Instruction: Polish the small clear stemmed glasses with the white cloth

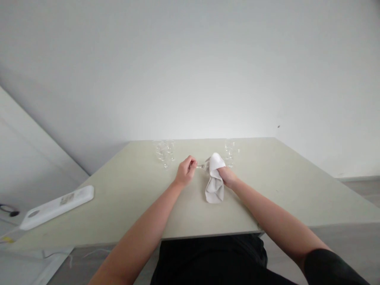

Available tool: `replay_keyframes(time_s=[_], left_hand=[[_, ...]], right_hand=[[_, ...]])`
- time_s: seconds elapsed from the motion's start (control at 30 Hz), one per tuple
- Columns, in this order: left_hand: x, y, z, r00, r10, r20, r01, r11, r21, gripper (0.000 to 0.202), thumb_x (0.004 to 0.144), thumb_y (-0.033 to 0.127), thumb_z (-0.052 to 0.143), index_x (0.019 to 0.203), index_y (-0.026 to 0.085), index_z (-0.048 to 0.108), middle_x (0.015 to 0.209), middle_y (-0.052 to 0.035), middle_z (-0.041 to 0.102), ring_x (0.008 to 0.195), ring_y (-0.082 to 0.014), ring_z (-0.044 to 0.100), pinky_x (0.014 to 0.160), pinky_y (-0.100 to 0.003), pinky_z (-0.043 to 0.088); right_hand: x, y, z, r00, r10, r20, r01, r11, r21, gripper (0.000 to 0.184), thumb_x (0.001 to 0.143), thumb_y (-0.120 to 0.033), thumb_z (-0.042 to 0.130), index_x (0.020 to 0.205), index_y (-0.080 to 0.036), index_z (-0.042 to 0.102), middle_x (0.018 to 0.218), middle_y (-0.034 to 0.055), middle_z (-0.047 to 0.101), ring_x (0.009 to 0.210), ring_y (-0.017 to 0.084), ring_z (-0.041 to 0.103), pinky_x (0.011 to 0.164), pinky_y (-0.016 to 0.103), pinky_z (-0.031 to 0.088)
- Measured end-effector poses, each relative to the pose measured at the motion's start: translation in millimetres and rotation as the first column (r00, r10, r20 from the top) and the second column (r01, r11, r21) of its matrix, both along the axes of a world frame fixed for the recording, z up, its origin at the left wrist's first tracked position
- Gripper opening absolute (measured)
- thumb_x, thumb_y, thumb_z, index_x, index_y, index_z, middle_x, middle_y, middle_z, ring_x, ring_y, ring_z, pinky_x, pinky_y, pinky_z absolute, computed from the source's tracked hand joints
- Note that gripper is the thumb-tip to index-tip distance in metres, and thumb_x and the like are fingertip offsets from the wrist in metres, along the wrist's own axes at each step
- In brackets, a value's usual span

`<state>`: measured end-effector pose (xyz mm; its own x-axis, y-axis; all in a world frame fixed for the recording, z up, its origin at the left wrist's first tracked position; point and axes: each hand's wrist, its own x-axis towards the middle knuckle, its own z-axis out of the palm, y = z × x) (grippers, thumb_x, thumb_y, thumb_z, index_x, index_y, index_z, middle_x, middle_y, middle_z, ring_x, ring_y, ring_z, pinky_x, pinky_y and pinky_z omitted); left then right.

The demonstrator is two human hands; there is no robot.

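Note:
My left hand (186, 171) is closed in a pinch on the stem of a clear stemmed glass (202, 166) held sideways above the table. The glass's bowl is hidden inside a white cloth (215, 183). My right hand (227, 176) grips that cloth around the bowl, and the cloth's loose end hangs down toward the pale table (124, 198).
Several clear stemmed glasses (164, 152) stand at the table's far edge on the left, and more glasses (231, 150) stand at the far right behind the cloth. A white remote-like device (57, 206) lies at the table's left edge. A white wall rises behind.

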<state>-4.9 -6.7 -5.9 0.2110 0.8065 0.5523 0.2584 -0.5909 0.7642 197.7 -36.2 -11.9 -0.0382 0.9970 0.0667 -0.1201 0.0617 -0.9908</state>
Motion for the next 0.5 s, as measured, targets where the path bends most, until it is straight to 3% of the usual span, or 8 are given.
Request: replay_keyframes(time_s=[0.1,0.2,0.27,0.4,0.5], left_hand=[[6.7,12.1,-6.3,0.999,0.025,0.022,-0.018,0.96,-0.28,0.043,0.093,0.059,0.041,0.07,0.023,0.048,0.054,0.0042,0.041,0.047,-0.0135,0.038,0.05,-0.026,0.031],[4.8,16.6,-8.8,1.0,-0.015,-0.014,0.009,0.937,-0.348,0.05,0.095,0.064,0.034,0.069,0.024,0.049,0.047,0.0048,0.04,0.043,-0.0141,0.036,0.047,-0.027,0.03],[-1.2,10.7,-5.4,0.997,-0.049,-0.066,0.031,0.967,-0.254,0.046,0.093,0.064,0.043,0.08,0.022,0.054,0.055,0.0036,0.05,0.049,-0.0141,0.045,0.053,-0.027,0.036],[-9.9,-7.5,5.1,0.984,-0.056,-0.168,0.069,0.995,0.071,0.039,0.087,0.056,0.063,0.105,0.022,0.059,0.085,-0.0001,0.066,0.061,-0.012,0.052,0.064,-0.027,0.042],[-6.6,-8.1,5.4,0.989,-0.056,-0.139,0.071,0.992,0.104,0.039,0.092,0.058,0.053,0.088,0.021,0.062,0.076,-0.0016,0.062,0.064,-0.0141,0.054,0.065,-0.028,0.044]], right_hand=[[7.1,-0.6,2.5,0.973,-0.062,0.22,-0.006,0.955,0.298,0.041,0.071,-0.042,0.077,0.105,-0.022,0.064,0.095,0.0034,0.073,0.092,0.025,0.066,0.085,0.039,0.055],[10.8,1.1,3.1,0.946,-0.113,0.303,-0.021,0.913,0.407,0.046,0.068,-0.041,0.08,0.107,-0.021,0.063,0.096,0.0033,0.072,0.093,0.024,0.064,0.088,0.04,0.053],[9.5,2.0,1.4,0.966,-0.111,0.234,0.026,0.941,0.339,0.046,0.071,-0.046,0.077,0.108,-0.022,0.064,0.099,0.0043,0.073,0.094,0.025,0.065,0.087,0.038,0.053],[2.4,0.9,-5.1,0.999,-0.02,0.03,0.019,0.999,0.028,0.049,0.077,-0.061,0.071,0.105,-0.021,0.066,0.094,0.0052,0.075,0.087,0.025,0.068,0.076,0.034,0.055],[0.1,-0.1,-7.9,0.999,0.033,0.004,-0.033,0.999,-0.014,0.051,0.076,-0.063,0.072,0.104,-0.021,0.067,0.091,0.0056,0.075,0.085,0.025,0.069,0.075,0.034,0.055]])
